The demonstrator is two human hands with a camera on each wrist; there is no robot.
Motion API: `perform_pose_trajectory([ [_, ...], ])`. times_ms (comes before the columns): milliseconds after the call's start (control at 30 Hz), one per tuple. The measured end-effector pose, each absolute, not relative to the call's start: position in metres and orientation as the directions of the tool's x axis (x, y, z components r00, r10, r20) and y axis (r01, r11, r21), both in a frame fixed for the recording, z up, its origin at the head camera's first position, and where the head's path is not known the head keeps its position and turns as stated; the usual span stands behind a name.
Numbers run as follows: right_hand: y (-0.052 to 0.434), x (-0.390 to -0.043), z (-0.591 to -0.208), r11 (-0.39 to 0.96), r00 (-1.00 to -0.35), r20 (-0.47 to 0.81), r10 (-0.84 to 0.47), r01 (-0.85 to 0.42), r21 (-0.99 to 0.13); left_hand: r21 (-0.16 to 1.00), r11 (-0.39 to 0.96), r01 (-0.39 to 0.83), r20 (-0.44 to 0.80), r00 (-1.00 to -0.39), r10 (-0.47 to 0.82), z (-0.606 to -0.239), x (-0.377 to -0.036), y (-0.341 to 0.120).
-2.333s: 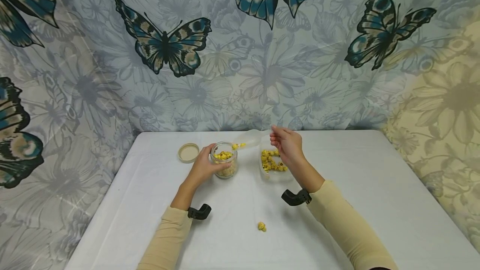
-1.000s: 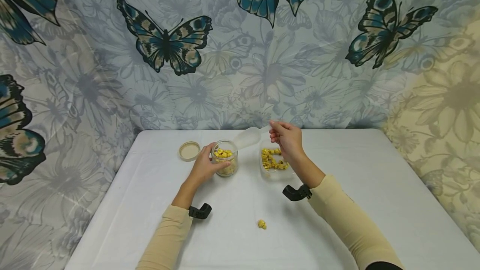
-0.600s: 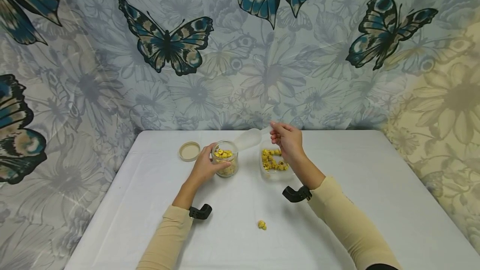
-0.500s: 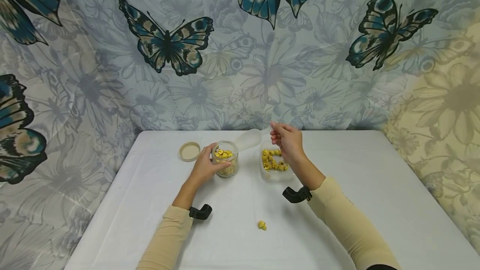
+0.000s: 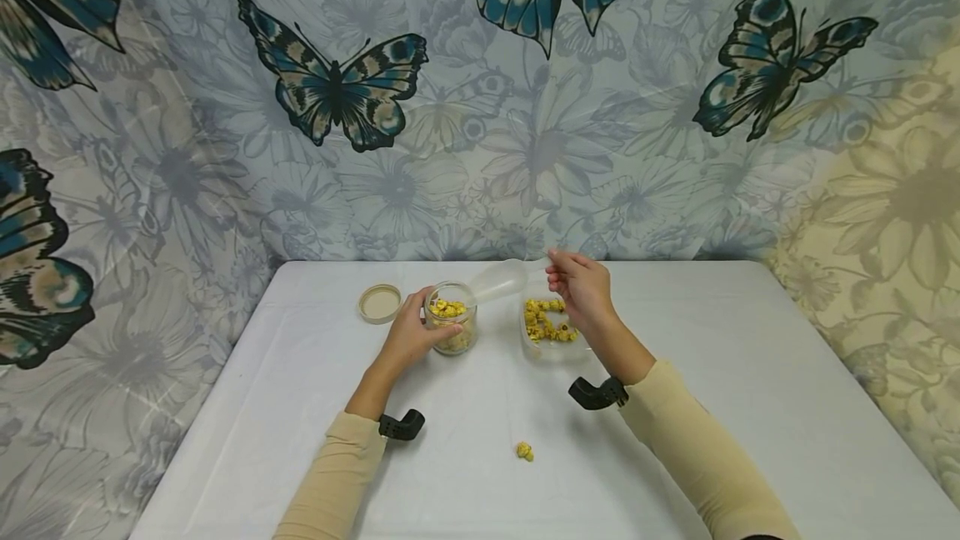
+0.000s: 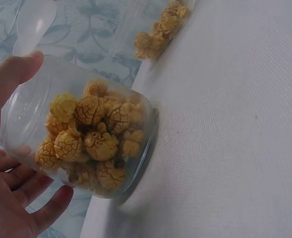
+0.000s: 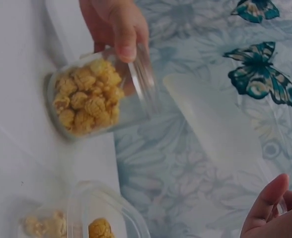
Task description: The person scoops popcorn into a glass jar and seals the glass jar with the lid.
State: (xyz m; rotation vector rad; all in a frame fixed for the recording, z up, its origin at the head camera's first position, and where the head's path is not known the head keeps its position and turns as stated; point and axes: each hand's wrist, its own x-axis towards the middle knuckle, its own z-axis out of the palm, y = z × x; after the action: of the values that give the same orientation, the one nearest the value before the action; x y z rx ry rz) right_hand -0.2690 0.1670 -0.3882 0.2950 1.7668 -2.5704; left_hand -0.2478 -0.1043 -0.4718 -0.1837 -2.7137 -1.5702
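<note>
My left hand (image 5: 408, 332) grips a glass jar (image 5: 459, 338) that stands upright on the table, thumb in front and fingers round the far side. Yellow popcorn (image 6: 99, 134) fills much of the jar in the left wrist view. With my right hand (image 5: 585, 290) I pinch the handle of a translucent plastic scoop (image 5: 501, 280). Its bowl hangs beside and slightly above the jar's open mouth and looks empty in the right wrist view. Below the right hand sits a clear plastic container (image 5: 551, 350), holding more popcorn (image 5: 538, 323).
A round lid (image 5: 379, 303) lies left of the jar, near the back of the white-covered table (image 5: 465, 473). One loose piece of popcorn (image 5: 524, 450) rests toward the front. A butterfly-patterned cloth (image 5: 525, 148) hangs behind the table.
Earlier, popcorn lay in the scoop at the jar's mouth; now the scoop looks empty. My right hand has since shifted slightly right and down. The left hand stays on the jar.
</note>
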Motion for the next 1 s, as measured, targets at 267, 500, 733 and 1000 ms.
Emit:
perform_pose_trajectory([
  [267,0.177,-0.264,-0.39,-0.399,-0.978,-0.177,0.107,0.121,-0.909,0.863,0.496,0.1,0.059,-0.993,0.099,-0.471,-0.249,-0.104],
  [500,0.188,-0.259,-0.392,-0.451,-0.969,-0.186,0.163,0.094,-0.888,0.863,0.494,0.109,0.068,-0.993,0.1,-0.471,-0.248,-0.104],
  [733,0.203,-0.253,-0.397,-0.502,-0.97,-0.194,0.145,0.096,-0.86,0.866,0.491,0.098,0.059,-0.994,0.095,-0.471,-0.247,-0.104],
  [1000,0.22,-0.249,-0.401,-0.546,-0.958,-0.246,0.149,0.128,-0.828,0.869,0.489,0.079,0.04,-0.995,0.089,-0.472,-0.246,-0.104],
])
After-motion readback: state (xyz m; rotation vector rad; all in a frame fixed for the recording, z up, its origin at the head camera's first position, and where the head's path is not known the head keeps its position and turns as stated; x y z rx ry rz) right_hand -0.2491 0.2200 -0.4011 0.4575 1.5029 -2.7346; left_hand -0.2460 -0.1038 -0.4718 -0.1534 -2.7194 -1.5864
